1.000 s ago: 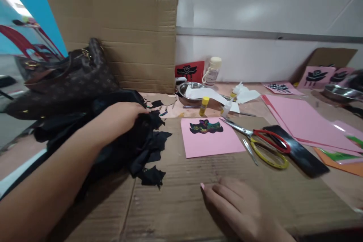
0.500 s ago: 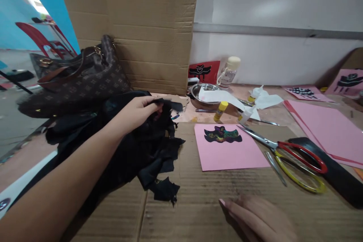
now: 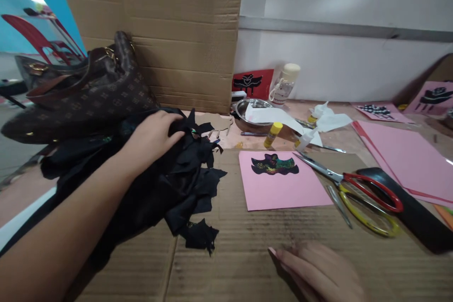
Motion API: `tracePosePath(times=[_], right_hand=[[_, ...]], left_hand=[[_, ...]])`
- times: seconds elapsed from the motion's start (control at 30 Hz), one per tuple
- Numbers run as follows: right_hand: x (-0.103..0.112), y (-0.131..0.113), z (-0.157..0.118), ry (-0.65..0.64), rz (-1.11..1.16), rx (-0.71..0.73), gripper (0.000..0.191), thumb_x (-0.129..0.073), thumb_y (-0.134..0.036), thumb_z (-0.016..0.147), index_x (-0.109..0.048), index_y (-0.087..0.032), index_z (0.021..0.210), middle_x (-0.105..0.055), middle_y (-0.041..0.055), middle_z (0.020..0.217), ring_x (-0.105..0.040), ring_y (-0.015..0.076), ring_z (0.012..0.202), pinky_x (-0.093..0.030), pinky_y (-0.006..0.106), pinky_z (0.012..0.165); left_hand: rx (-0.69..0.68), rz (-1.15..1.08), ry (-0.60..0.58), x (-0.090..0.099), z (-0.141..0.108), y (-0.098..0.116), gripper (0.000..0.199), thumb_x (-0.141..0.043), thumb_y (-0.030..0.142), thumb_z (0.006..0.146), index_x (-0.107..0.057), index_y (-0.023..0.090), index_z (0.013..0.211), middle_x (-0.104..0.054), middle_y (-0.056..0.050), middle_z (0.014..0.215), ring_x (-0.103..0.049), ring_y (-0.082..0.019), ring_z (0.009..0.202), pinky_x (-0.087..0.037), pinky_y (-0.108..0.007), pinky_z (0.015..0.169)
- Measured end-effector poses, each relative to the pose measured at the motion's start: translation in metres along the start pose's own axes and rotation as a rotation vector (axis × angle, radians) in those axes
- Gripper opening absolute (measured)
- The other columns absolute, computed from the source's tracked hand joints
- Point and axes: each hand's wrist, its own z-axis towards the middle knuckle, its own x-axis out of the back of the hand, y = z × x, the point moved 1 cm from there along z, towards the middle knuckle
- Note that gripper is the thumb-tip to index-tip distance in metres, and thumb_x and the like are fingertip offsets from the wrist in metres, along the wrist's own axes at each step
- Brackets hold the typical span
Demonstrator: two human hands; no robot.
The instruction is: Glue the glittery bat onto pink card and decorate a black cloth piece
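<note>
My left hand [image 3: 154,134] lies on a heap of black cloth [image 3: 170,179] with torn, ragged scraps at its right side. Its thumb and forefinger are spread apart over the cloth, and the other fingers are partly hidden. Low in view, my right hand [image 3: 318,269] rests on the cardboard sheet [image 3: 233,264], fingers curled together; whatever may be under them is hidden. Between and beyond the hands is a pink card [image 3: 283,193] bearing a black cutout [image 3: 275,165] with coloured glitter. Scissors [image 3: 368,198] with red and yellow handles lie open at the card's right.
A brown handbag [image 3: 81,99] stands behind the cloth against upright cardboard [image 3: 170,33]. Farther back are a metal bowl [image 3: 244,120], a glue stick [image 3: 272,135], glue bottles [image 3: 305,139] and a bottle [image 3: 285,82]. Right are a black case [image 3: 410,212], tweezers [image 3: 339,206] and pink sheets [image 3: 406,155].
My left hand has let go of a black cloth scrap and drawn back left and down onto the heap. My right hand has stayed put. The view has shifted slightly.
</note>
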Motion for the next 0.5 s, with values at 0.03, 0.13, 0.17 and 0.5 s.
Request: tracePosePath(times=[0.03, 0.13, 0.17, 0.5], right_hand=[[-0.001, 0.001, -0.001, -0.009, 0.002, -0.002, 0.024, -0.046, -0.014, 0.114, -0.069, -0.015, 0.119, -0.080, 0.0062, 0.077, -0.075, 0.0158, 0.063, -0.058, 0.027, 0.059], [-0.002, 0.001, -0.003, -0.006, 0.013, 0.002, 0.024, -0.046, -0.014, 0.114, -0.069, -0.015, 0.119, -0.080, 0.0066, 0.077, -0.076, 0.0163, 0.065, -0.058, 0.027, 0.061], [-0.003, 0.001, -0.003, -0.005, 0.017, 0.001, 0.024, -0.046, -0.014, 0.114, -0.070, -0.015, 0.119, -0.080, 0.0068, 0.077, -0.076, 0.0165, 0.065, -0.058, 0.027, 0.061], [0.003, 0.001, -0.003, -0.025, 0.073, -0.030, 0.028, -0.044, -0.013, 0.114, -0.071, -0.015, 0.122, -0.079, 0.0046, 0.078, -0.073, 0.0144, 0.066, -0.055, 0.025, 0.062]], left_hand=[[-0.025, 0.059, 0.032, 0.006, -0.001, -0.002, 0.059, -0.065, 0.043, 0.090, -0.063, 0.008, 0.136, -0.061, -0.023, 0.142, -0.050, -0.046, 0.140, -0.033, -0.063, 0.123], [-0.142, 0.172, -0.041, 0.016, -0.012, 0.002, 0.052, -0.065, 0.039, 0.093, -0.065, 0.012, 0.137, -0.061, -0.019, 0.143, -0.054, -0.040, 0.136, -0.036, -0.057, 0.122], [-0.197, 0.182, -0.143, 0.015, -0.018, 0.006, 0.043, -0.068, 0.039, 0.091, -0.072, 0.018, 0.129, -0.066, -0.014, 0.136, -0.060, -0.036, 0.129, -0.042, -0.052, 0.118], [-0.216, 0.483, -0.318, 0.002, -0.025, -0.002, 0.024, -0.055, 0.020, 0.092, -0.079, 0.022, 0.090, -0.078, -0.010, 0.091, -0.070, -0.034, 0.087, -0.049, -0.048, 0.087]])
